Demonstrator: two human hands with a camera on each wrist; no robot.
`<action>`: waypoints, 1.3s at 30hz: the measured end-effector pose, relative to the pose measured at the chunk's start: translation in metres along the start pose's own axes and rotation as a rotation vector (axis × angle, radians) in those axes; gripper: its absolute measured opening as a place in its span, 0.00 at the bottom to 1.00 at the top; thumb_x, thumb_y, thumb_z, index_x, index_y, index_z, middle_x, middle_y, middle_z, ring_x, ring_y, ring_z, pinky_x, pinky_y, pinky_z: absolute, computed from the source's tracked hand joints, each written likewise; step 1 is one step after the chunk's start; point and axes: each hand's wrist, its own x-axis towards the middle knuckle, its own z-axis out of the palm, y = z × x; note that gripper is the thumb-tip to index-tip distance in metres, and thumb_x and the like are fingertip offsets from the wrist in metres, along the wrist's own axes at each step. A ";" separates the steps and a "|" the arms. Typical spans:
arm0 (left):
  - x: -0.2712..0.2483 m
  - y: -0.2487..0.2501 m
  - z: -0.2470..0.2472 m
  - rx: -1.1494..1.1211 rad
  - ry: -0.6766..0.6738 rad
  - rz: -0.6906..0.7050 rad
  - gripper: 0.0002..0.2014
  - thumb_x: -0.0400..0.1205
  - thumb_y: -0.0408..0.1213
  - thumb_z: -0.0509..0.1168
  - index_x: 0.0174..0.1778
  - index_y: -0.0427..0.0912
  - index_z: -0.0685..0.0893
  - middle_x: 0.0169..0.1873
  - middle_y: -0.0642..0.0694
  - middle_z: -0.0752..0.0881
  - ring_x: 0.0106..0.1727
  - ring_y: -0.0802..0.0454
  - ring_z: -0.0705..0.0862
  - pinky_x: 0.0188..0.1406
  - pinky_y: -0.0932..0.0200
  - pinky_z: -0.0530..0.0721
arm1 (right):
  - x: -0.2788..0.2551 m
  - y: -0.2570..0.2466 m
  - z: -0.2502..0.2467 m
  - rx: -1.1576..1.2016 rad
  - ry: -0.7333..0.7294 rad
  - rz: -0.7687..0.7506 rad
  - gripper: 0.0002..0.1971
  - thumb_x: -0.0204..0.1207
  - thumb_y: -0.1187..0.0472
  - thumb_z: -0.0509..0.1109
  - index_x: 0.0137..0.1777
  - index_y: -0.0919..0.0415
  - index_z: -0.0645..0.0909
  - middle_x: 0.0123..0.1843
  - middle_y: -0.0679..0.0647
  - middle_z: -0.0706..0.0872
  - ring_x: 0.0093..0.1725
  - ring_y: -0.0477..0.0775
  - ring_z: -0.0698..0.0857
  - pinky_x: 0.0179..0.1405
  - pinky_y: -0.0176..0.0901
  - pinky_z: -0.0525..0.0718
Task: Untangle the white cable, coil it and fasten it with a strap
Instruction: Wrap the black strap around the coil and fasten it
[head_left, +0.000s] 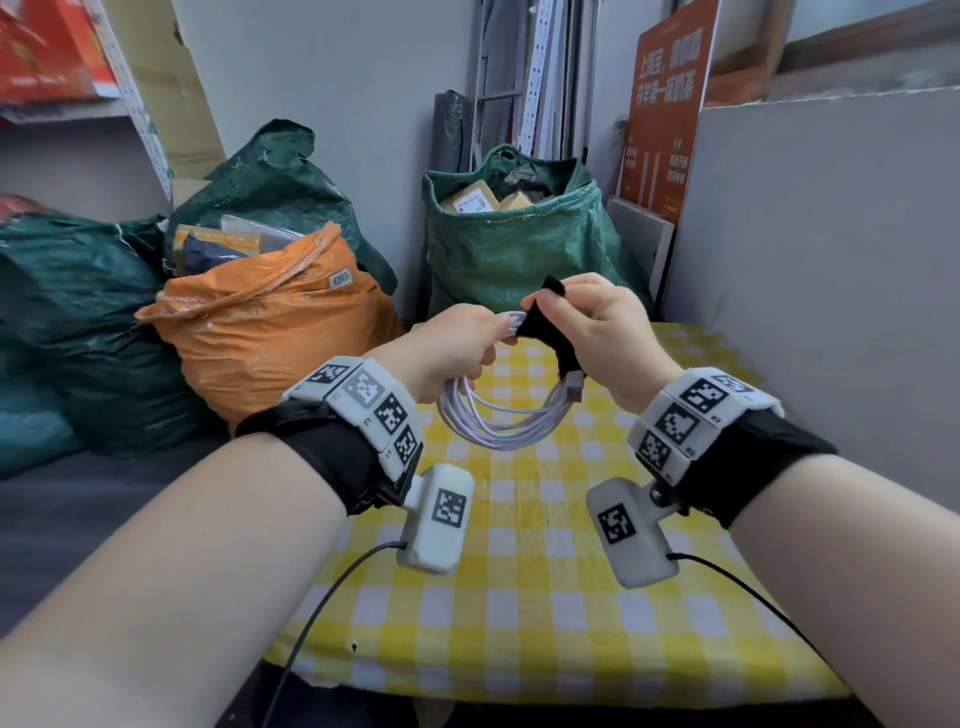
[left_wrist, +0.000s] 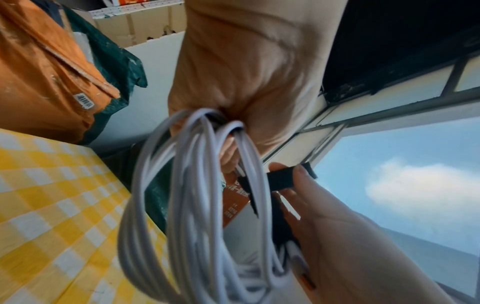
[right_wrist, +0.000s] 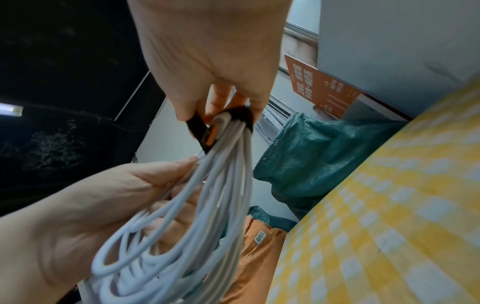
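- Nearest to the camera, two bare forearms reach forward over the tabletop, which has a yellow and white checked cloth on it. Each wrist wears a black band with white marker blocks, and a thin black wire hangs from each one.
- The left hand is closed around the white cable. In the left wrist view its fingers are curled through the top of the loops and grip them as a bundle.
- The cable is already coiled in several loops. It hangs in the air between the two hands, above the cloth and not touching it. One end with a plug sticks out at the right side of the coil.
- The right hand pinches the black strap between thumb and fingers. In the right wrist view the strap goes around the top of the bundle, just beside the left hand's grip. One free end of the strap stands up above the right hand's fingers.
- Behind the tabletop, on the left, sits an orange bag with a barcode label.
- Further back are dark green sacks; the middle one is open and has parcels inside.
- At the far right an orange poster leans against the grey wall.
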 end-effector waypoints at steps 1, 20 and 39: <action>0.001 0.001 0.001 0.051 0.029 0.014 0.18 0.89 0.43 0.51 0.54 0.32 0.78 0.27 0.48 0.66 0.24 0.52 0.60 0.24 0.59 0.60 | 0.000 0.002 0.000 0.043 0.025 0.030 0.12 0.79 0.58 0.68 0.43 0.65 0.90 0.41 0.51 0.84 0.49 0.45 0.81 0.51 0.40 0.80; 0.023 0.000 0.029 -0.185 -0.011 0.147 0.12 0.89 0.41 0.50 0.45 0.42 0.74 0.27 0.50 0.64 0.14 0.63 0.60 0.14 0.68 0.63 | 0.008 0.020 -0.027 0.127 0.021 0.431 0.20 0.83 0.52 0.60 0.38 0.66 0.82 0.34 0.61 0.85 0.26 0.58 0.84 0.33 0.47 0.83; 0.071 -0.037 0.052 -0.628 0.104 -0.318 0.10 0.87 0.34 0.57 0.57 0.31 0.78 0.35 0.41 0.77 0.26 0.46 0.79 0.29 0.50 0.79 | 0.009 0.079 -0.025 0.135 -0.123 0.739 0.19 0.74 0.70 0.70 0.63 0.61 0.71 0.51 0.65 0.84 0.32 0.58 0.86 0.42 0.57 0.90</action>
